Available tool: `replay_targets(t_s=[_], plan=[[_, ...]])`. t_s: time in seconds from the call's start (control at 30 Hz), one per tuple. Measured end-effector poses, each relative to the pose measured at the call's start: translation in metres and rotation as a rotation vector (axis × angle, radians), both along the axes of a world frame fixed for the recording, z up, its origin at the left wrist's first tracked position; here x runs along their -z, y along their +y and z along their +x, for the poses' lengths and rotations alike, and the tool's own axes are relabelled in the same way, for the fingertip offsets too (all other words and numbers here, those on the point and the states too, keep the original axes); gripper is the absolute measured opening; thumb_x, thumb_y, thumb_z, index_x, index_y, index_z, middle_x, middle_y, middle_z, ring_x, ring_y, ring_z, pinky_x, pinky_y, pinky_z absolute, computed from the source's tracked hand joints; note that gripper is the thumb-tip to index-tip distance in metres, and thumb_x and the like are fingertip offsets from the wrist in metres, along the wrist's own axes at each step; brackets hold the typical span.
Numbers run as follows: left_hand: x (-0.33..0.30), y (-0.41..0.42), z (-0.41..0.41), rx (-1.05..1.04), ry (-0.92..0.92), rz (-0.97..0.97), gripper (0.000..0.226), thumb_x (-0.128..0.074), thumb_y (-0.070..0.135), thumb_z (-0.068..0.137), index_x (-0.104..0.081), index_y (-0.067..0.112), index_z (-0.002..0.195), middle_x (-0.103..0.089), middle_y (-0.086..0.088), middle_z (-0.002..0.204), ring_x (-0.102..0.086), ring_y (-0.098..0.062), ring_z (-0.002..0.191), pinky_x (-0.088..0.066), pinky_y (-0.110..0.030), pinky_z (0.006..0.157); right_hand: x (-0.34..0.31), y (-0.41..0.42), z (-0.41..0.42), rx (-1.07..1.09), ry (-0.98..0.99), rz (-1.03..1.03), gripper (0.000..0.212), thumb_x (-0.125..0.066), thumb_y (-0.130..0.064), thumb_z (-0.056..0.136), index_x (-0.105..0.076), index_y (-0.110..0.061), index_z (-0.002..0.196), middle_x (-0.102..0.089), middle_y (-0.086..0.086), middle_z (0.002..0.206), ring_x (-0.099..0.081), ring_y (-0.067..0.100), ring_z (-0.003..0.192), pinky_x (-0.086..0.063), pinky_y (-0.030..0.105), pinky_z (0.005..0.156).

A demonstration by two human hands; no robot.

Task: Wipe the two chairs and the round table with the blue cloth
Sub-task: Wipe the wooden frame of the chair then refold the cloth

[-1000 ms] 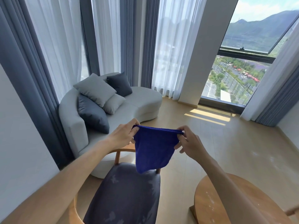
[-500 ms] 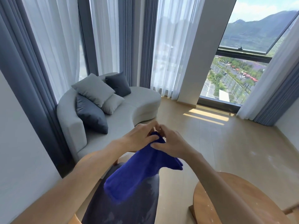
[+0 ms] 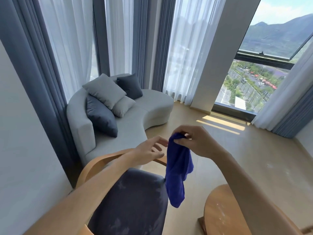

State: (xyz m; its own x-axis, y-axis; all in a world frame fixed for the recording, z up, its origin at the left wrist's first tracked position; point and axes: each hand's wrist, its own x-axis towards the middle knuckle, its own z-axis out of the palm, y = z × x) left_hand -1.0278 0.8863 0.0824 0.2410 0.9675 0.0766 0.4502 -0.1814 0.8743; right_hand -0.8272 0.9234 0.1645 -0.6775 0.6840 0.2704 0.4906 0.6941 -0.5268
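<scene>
The blue cloth hangs folded from its top end, pinched in my right hand. My left hand is just left of the cloth, fingers spread, holding nothing. Below them stands a chair with a dark grey seat showing pale smears and a curved wooden frame. The round wooden table shows at the lower right, partly covered by my right forearm. A second chair is not in sight.
A curved grey sofa with several cushions stands behind the chair, against curtains. A white wall runs along the left. Wooden floor stretches to the right up to a tall window.
Both hands first held the cloth stretched between them, then came together. Now my left hand has let go and the cloth hangs from my right hand alone.
</scene>
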Motion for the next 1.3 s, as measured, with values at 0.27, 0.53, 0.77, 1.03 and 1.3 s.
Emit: replay_targets(t_s=[0.27, 0.53, 0.77, 1.03, 1.3], plan=[[0.027, 0.006, 0.007, 0.164, 0.126, -0.132, 0.033, -0.059, 0.014, 0.087, -0.058, 0.022, 0.120, -0.067, 0.009, 0.110, -0.062, -0.002, 0.101, -0.052, -0.022, 0.090, -0.027, 0.001, 0.034, 0.051, 0.192, -0.079, 0.034, -0.060, 0.005, 0.087, -0.066, -0.028, 0.090, -0.068, -0.018, 0.085, -0.063, 0.004, 0.086, -0.050, 0.015, 0.073], [0.071, -0.009, -0.015, 0.160, 0.229, -0.192, 0.025, -0.059, 0.019, 0.091, -0.061, 0.037, 0.108, -0.067, 0.016, 0.101, -0.064, -0.006, 0.097, -0.055, -0.027, 0.085, -0.031, 0.009, 0.060, 0.211, 0.347, -0.068, 0.023, -0.061, 0.004, 0.089, -0.067, -0.018, 0.092, -0.069, -0.003, 0.088, -0.063, 0.014, 0.085, -0.048, 0.018, 0.074], [0.027, 0.013, -0.076, -0.168, 0.361, -0.019, 0.015, -0.057, 0.024, 0.096, -0.056, 0.035, 0.085, -0.064, 0.011, 0.081, -0.061, -0.007, 0.075, -0.041, -0.016, 0.063, 0.002, 0.021, 0.102, 0.510, 0.329, -0.105, 0.012, -0.058, 0.001, 0.092, -0.063, -0.006, 0.100, -0.065, 0.006, 0.089, -0.060, 0.026, 0.089, -0.046, 0.025, 0.072], [0.002, 0.026, -0.085, -0.281, 0.441, -0.011, 0.014, -0.055, 0.029, 0.097, -0.059, 0.028, 0.083, -0.061, 0.007, 0.078, -0.056, -0.008, 0.073, -0.038, -0.020, 0.060, 0.036, 0.029, 0.097, 0.651, 0.091, -0.127, 0.011, -0.054, 0.001, 0.091, -0.061, -0.006, 0.097, -0.064, 0.007, 0.086, -0.060, 0.024, 0.083, -0.046, 0.027, 0.066], [0.012, 0.030, -0.060, -0.485, 0.268, -0.390, 0.020, -0.058, 0.020, 0.090, -0.066, 0.002, 0.086, -0.061, -0.009, 0.080, -0.057, -0.022, 0.072, -0.042, -0.027, 0.056, 0.063, 0.028, 0.072, 0.700, 0.004, -0.230, 0.007, -0.055, -0.008, 0.088, -0.060, -0.012, 0.086, -0.065, 0.004, 0.076, -0.065, 0.024, 0.073, -0.051, 0.025, 0.057]])
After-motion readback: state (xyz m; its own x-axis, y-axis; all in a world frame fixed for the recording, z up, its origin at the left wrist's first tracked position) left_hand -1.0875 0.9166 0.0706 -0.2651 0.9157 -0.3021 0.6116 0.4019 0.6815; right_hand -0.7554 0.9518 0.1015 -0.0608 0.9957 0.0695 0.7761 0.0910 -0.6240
